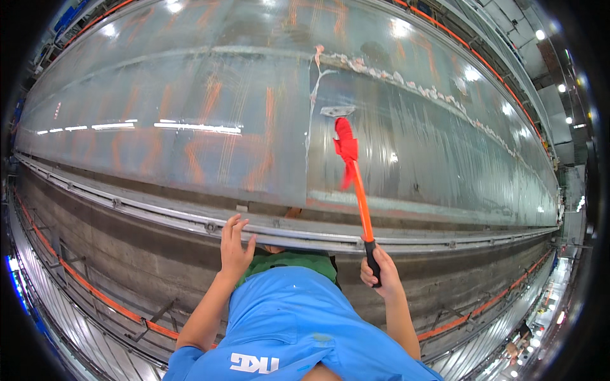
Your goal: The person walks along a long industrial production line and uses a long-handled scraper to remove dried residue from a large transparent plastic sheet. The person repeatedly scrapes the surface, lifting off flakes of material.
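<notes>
My right hand (384,272) is closed around the black grip of a long tool with an orange shaft (363,200). Its far end is wrapped in red cloth (346,143), with a loose tail hanging off one side. That wrapped end lies over a large, shiny grey sheet (254,152), just short of a pale smeared patch (337,111). Whether it touches the sheet I cannot tell. My left hand (236,246) holds nothing, its fingers apart, beside the metal rail (305,240) at the sheet's near edge.
A whitish, lumpy seam (406,86) runs across the sheet's right half. Orange markings (210,152) streak its left part. Between my body and the sheet runs the rail, with a grey trough wall (127,238) below. Orange bars (114,308) line both sides near me.
</notes>
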Demonstrator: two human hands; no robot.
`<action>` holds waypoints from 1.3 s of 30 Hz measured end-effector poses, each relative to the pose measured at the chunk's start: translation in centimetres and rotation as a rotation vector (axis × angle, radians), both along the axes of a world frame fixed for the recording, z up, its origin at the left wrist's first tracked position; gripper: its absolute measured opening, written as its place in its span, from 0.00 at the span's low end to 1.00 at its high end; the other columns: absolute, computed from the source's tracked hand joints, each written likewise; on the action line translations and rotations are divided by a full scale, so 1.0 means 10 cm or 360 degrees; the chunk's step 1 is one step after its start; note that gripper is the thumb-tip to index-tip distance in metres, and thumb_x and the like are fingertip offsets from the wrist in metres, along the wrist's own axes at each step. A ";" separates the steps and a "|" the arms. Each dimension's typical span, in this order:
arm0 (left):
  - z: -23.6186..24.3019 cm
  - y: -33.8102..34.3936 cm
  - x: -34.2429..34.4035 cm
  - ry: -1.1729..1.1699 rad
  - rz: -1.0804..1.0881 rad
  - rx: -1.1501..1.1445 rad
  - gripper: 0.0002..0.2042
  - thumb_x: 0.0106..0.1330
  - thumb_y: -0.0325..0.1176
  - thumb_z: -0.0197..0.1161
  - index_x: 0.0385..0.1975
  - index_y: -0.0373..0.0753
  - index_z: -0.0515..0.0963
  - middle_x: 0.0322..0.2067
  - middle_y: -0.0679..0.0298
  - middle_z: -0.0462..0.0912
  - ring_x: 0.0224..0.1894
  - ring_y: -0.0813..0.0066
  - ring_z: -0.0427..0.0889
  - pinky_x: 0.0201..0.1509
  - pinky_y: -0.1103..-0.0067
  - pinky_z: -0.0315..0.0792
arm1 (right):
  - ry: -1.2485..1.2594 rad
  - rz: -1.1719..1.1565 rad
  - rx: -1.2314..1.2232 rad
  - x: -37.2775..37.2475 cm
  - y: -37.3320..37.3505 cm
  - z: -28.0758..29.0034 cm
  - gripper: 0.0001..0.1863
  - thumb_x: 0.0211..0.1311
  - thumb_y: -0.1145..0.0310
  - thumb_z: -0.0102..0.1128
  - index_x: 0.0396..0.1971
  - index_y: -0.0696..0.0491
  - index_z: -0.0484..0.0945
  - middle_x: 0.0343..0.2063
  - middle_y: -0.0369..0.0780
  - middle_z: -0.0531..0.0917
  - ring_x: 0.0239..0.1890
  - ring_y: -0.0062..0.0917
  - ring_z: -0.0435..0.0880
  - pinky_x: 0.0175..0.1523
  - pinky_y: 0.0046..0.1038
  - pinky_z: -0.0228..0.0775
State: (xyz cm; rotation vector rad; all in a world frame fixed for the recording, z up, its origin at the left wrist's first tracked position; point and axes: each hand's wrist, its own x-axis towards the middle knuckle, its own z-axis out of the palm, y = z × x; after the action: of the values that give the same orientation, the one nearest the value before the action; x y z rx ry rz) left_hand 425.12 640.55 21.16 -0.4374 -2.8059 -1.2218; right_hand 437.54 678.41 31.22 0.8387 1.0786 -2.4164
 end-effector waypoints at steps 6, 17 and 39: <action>-0.06 0.12 0.37 -0.0006 -0.0018 0.0134 0.14 0.65 0.26 0.71 0.50 0.38 0.82 0.54 0.54 0.82 0.57 0.51 0.81 0.60 0.63 0.76 | -0.0362 0.0140 0.0803 0.47 -0.08 0.10 0.29 0.84 0.56 0.53 0.78 0.49 0.65 0.22 0.36 0.77 0.17 0.16 0.71 0.23 0.21 0.63; -0.14 0.97 0.43 -0.0095 -0.0541 0.0390 0.09 0.64 0.26 0.72 0.42 0.40 0.83 0.47 0.58 0.83 0.49 0.54 0.84 0.52 0.63 0.78 | -0.0481 -0.0234 0.0624 1.59 0.52 0.43 0.28 0.83 0.59 0.54 0.76 0.54 0.67 0.29 0.40 0.82 0.17 0.20 0.75 0.23 0.23 0.66; -1.13 1.54 0.09 0.0155 0.0248 -0.0370 0.07 0.73 0.36 0.65 0.42 0.41 0.77 0.36 0.61 0.79 0.40 0.58 0.78 0.47 0.63 0.65 | -0.0226 0.0220 0.0581 -0.19 2.17 -0.37 0.32 0.81 0.56 0.58 0.80 0.44 0.63 0.28 0.35 0.80 0.16 0.20 0.75 0.20 0.25 0.66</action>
State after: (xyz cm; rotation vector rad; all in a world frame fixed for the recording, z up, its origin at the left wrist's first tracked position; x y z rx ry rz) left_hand 426.04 655.90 9.88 -0.2731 -2.8448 -0.8264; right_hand 435.64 700.09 27.56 0.9950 1.4918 -2.0437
